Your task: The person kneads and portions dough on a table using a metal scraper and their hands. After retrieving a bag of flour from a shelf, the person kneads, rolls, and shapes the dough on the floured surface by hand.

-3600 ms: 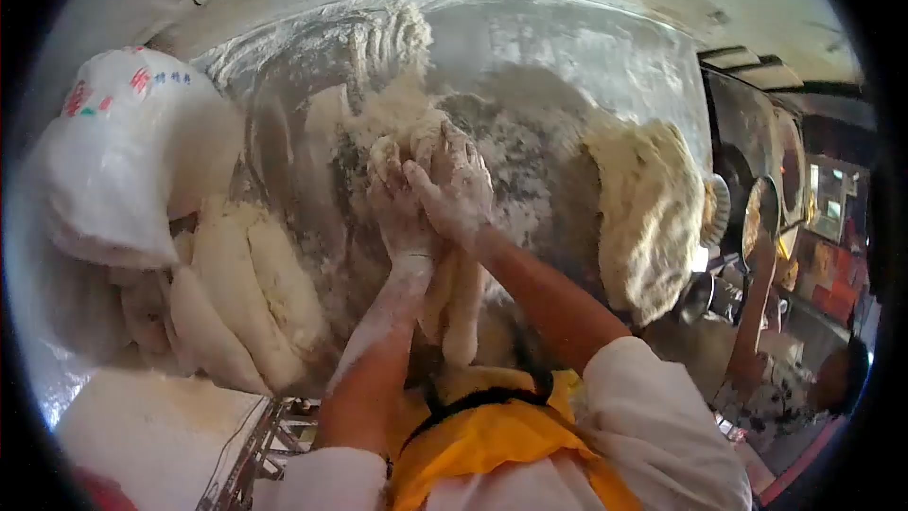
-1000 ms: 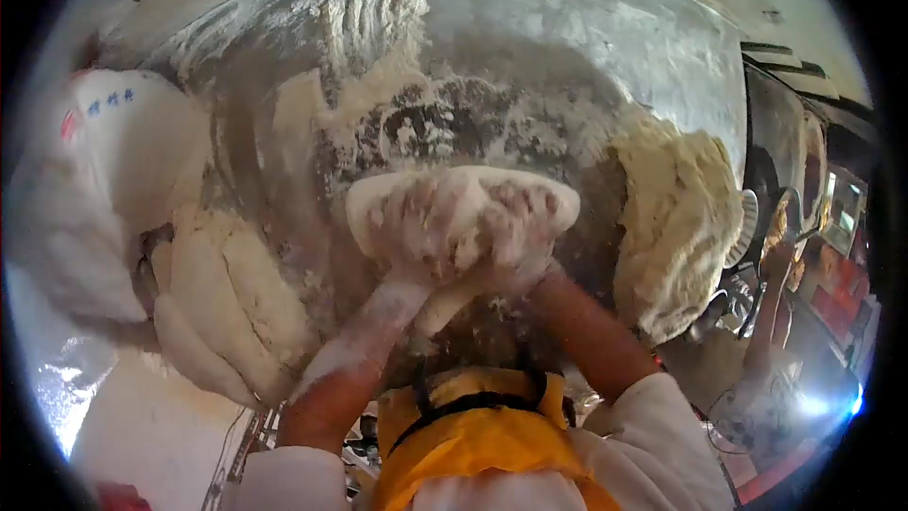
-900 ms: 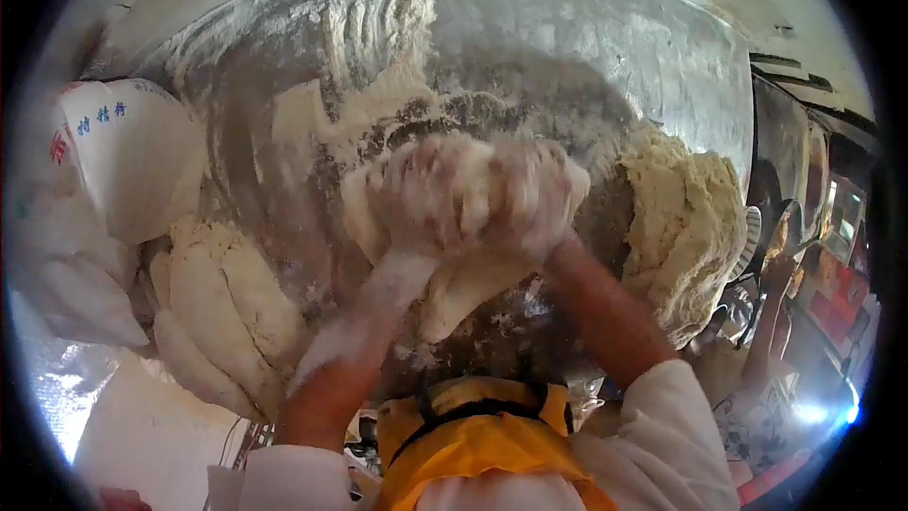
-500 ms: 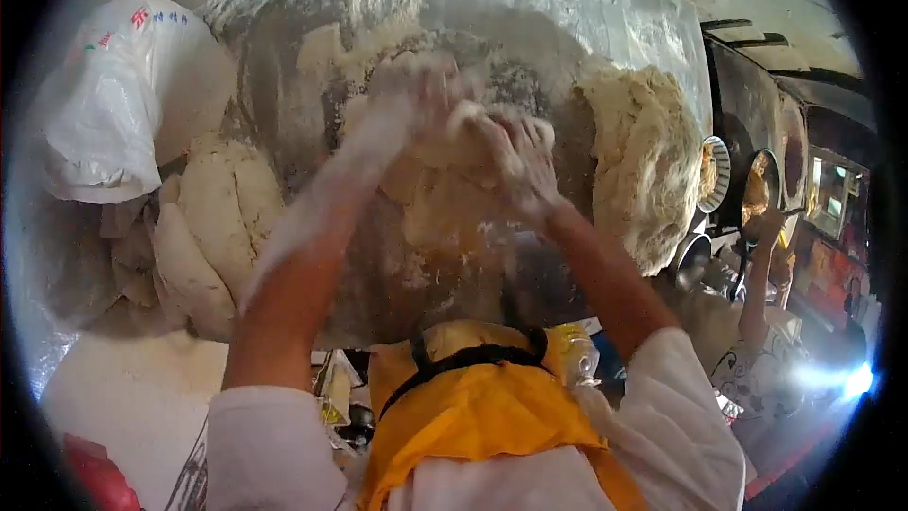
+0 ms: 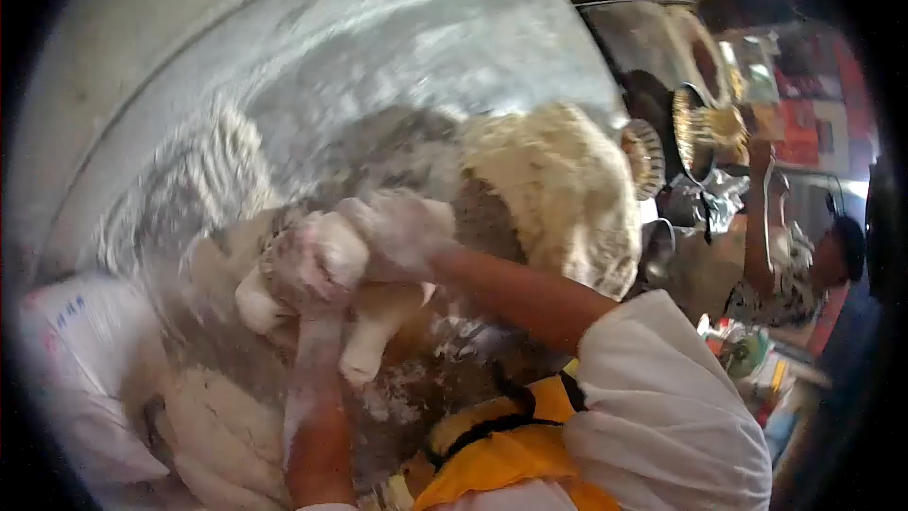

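Note:
My left hand [image 5: 305, 265], white with flour, is closed around dough [image 5: 383, 322]; a rounded lump bulges beside its fingers and floppy ends hang below. My right hand [image 5: 405, 227] presses close against the same piece with its fingers curled over it, partly blurred by motion. Both hands are together above the floured metal worktop [image 5: 378, 47]. To their right lies a large rough mound of dough [image 5: 558, 189]. A smooth, thick slab of dough [image 5: 218, 426] sits at the lower left, beside my left forearm.
A white plastic sack [image 5: 85, 360] stands at the left edge. Loose flour [image 5: 208, 170] lies heaped at the far left. Past the worktop's right end are a fluted bowl [image 5: 645, 159] and a pan of food [image 5: 695, 132]. Another person's arm [image 5: 759, 218] reaches up near the pan.
The view has turned toward the right. My hands, apart earlier and working low on the worktop, are now close together, gathering the dough into a lump.

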A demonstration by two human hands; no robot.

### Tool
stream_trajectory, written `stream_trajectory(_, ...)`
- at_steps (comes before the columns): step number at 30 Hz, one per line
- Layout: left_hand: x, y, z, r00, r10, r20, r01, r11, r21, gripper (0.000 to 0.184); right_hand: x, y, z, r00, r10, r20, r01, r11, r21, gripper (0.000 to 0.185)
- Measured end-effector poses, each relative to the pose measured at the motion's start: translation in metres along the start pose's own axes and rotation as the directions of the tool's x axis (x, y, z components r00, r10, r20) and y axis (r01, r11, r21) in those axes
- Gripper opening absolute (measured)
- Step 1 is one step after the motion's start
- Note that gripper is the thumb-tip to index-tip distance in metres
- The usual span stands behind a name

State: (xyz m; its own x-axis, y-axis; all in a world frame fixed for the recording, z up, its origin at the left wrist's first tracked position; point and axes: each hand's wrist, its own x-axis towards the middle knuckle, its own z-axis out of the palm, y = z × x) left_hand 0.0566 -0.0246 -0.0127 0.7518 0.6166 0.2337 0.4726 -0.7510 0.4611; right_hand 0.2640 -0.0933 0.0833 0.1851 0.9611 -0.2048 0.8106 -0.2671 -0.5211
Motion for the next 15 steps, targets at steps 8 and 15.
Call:
stream_trajectory(8, -0.009, -0.080, -0.002, 0.846, 0.492, 0.208, -0.458, 0.468, 0.756, 0.056, -0.056, -0.047, 0.013, 0.994, 0.109, 0.000, -0.109, 0.992, -0.065, 0.079)
stream_trajectory(15, -0.144, 0.015, -0.066, 0.997, -0.044, -0.070, 0.049, 0.997, 0.064, 0.063, -0.201, -0.075, 0.049, 0.937, -0.321, -0.136, 0.284, 0.929, -0.236, 0.083)
